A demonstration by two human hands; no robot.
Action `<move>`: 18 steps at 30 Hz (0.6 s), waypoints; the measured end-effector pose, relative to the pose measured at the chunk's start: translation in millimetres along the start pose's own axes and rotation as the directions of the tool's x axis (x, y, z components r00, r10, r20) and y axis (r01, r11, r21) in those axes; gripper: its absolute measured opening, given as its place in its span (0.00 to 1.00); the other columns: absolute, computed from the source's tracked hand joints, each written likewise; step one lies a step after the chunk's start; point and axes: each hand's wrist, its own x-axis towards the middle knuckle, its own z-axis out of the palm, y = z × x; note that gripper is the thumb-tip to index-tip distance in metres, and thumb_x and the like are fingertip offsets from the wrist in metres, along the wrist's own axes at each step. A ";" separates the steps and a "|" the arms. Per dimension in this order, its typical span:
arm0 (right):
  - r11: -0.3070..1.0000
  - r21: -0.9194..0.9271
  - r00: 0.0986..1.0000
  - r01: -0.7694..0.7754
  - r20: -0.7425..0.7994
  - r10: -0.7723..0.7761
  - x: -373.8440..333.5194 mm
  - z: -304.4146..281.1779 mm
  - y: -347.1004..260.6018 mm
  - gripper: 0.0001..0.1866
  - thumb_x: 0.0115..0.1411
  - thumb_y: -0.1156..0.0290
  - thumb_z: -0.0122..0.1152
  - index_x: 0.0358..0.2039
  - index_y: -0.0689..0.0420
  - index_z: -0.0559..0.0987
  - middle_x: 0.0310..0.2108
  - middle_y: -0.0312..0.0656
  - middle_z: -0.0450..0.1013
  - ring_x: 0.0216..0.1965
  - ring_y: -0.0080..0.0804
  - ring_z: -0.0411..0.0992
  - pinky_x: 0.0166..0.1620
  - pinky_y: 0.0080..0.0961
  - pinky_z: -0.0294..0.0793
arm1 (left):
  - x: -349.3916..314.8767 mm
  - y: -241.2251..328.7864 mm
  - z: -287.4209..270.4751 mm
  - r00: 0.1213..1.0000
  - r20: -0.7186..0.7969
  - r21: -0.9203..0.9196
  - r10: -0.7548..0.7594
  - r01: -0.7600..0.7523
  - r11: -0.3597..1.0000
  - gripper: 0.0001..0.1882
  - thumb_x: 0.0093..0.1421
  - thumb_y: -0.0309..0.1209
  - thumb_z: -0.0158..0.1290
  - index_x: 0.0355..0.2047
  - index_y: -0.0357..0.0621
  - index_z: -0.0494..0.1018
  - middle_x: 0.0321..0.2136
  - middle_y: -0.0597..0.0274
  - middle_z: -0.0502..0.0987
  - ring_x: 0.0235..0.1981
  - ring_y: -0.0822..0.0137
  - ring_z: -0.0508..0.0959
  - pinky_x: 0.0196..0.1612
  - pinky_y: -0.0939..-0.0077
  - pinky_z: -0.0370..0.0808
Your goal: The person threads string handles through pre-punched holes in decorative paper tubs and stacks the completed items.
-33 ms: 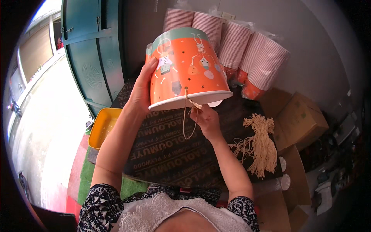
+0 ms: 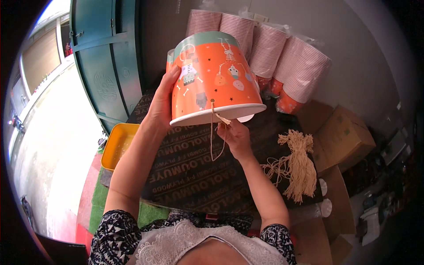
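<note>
An orange paper bucket [image 2: 212, 79] with a green band and skeleton figures is held upside down, its white rim tilted toward me. My left hand [image 2: 164, 95] grips its left side, the thumb lying on the printed wall. Through a small eyelet near the rim runs a cream cord [image 2: 211, 141], which hangs in a loop below. My right hand [image 2: 236, 138] is closed just under the rim, pinching the cord; its fingertips are partly hidden. Behind the bucket's left edge shows a strip of another similar bucket [image 2: 170, 57]. A bundle of cream cords [image 2: 298, 168] lies on the black board to the right.
The black plywood board [image 2: 190, 176] forms the work surface. Tall wrapped stacks of paper buckets [image 2: 269, 51] lean along the grey wall. A yellow tub [image 2: 115, 143] sits at the left, cardboard boxes [image 2: 346, 137] at the right. A green metal door [image 2: 104, 66] stands at the back left.
</note>
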 end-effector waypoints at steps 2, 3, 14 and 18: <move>0.994 0.104 0.999 -0.021 -0.025 0.023 -0.9 -3.1 9.2 0.19 0.60 0.66 0.60 0.50 0.60 0.73 0.34 0.33 0.70 0.34 0.19 0.68 0.43 0.16 0.69 | 0.2 -2.0 2.0 1.000 0.018 -0.020 -0.001 0.001 1.000 0.30 0.60 0.49 0.51 0.53 0.38 0.62 0.42 0.51 0.76 0.40 0.64 0.80 0.41 0.68 0.81; 0.998 0.060 0.996 -0.013 -0.093 0.018 -2.0 -3.3 14.1 0.17 0.61 0.67 0.59 0.49 0.60 0.74 0.35 0.34 0.72 0.35 0.20 0.70 0.43 0.17 0.71 | -1.5 -3.9 3.6 1.000 0.024 -0.021 -0.018 0.019 1.000 0.30 0.60 0.49 0.51 0.53 0.38 0.62 0.43 0.51 0.76 0.39 0.64 0.80 0.41 0.68 0.81; 0.496 -0.869 0.997 0.012 -0.025 -0.068 -1.2 -27.2 28.0 0.18 0.57 0.78 0.56 0.49 0.57 0.69 0.48 0.48 0.62 0.43 0.40 0.67 0.35 0.35 0.71 | -10.5 5.2 -14.0 0.999 0.047 0.155 -0.020 0.013 0.988 0.31 0.58 0.47 0.53 0.55 0.39 0.61 0.47 0.52 0.74 0.44 0.64 0.78 0.46 0.66 0.78; 0.781 -0.589 0.940 -0.205 -0.341 -0.011 -5.7 -6.9 -16.4 0.10 0.62 0.68 0.53 0.36 0.63 0.74 0.29 0.37 0.70 0.29 0.23 0.65 0.36 0.23 0.66 | -16.5 18.2 -13.1 0.990 0.109 0.422 0.091 -0.129 0.897 0.41 0.52 0.48 0.59 0.57 0.36 0.56 0.46 0.53 0.71 0.45 0.66 0.76 0.49 0.67 0.76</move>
